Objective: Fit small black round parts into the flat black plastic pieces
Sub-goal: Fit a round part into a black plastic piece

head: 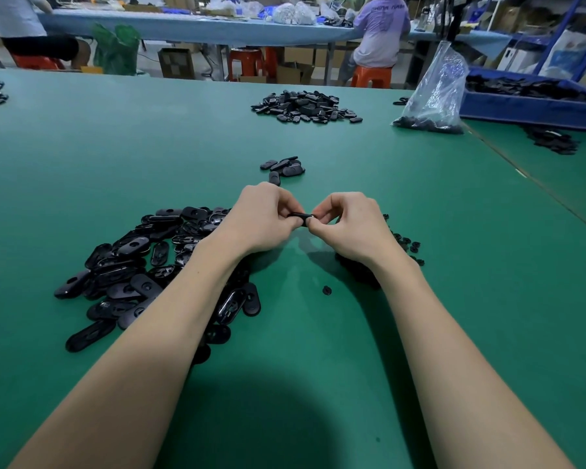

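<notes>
Two hands are held together above the green table [420, 333] at the centre of the frame, both clamped on one flat black plastic piece [299, 217]. The left hand [264, 221] pinches the piece's left end between thumb and curled fingers, and the right hand [349, 225] pinches its right end, fingertips pressed at the spot where a round part would sit; whether a round part is in there cannot be told, since the fingers cover it.

Below and to the left of the left hand, a large heap of flat black pieces [149, 265] is spread over the table, partly hidden under the left forearm. Under and just right of the right wrist a cluster of small black round parts [406, 245] is seen, and a single round part [326, 290] lies apart from it, between the two forearms. Just above the hands, a small group of pieces [282, 166] is laid out. Further up the frame, a second heap [307, 106] is seen, and to its right a clear plastic bag [435, 93] with dark parts in its bottom stands beside a blue bin [528, 108] at the upper right. Along the top edge, two seated people are seen at another long table, on orange stools.
</notes>
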Demonstrator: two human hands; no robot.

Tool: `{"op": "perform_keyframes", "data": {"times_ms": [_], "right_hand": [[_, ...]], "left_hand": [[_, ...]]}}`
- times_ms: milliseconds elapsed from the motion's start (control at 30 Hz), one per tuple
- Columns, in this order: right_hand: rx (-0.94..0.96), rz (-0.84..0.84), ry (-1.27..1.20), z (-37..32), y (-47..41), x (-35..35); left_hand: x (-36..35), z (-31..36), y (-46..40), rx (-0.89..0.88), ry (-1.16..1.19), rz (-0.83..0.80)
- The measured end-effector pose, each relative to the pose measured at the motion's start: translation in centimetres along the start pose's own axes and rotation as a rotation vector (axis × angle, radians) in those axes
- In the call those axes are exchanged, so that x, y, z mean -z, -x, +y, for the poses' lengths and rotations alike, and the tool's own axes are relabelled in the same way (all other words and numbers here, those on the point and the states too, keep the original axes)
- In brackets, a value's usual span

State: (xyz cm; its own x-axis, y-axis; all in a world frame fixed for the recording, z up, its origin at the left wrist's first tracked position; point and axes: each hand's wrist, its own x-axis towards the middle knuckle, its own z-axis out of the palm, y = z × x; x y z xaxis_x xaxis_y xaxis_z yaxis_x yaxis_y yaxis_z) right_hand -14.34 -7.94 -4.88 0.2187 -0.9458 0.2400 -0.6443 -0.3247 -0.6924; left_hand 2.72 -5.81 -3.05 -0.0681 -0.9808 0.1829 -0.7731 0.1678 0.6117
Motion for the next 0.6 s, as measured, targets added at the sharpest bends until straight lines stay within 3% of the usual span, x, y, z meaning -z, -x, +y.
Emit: {"op": "perform_keyframes", "data": {"times_ms": [433,600], "right_hand": [[-0.103,-0.020,-0.077,0.03,0.12,0.52],[-0.148,0.004,-0.047,-0.34,-0.12,0.56]], "left_hand": [[-0.34,-0.93,-0.43,0.067,0.125,0.023],[-0.63,-0.40,0.11,-0.064,0.054,0.030]]}}
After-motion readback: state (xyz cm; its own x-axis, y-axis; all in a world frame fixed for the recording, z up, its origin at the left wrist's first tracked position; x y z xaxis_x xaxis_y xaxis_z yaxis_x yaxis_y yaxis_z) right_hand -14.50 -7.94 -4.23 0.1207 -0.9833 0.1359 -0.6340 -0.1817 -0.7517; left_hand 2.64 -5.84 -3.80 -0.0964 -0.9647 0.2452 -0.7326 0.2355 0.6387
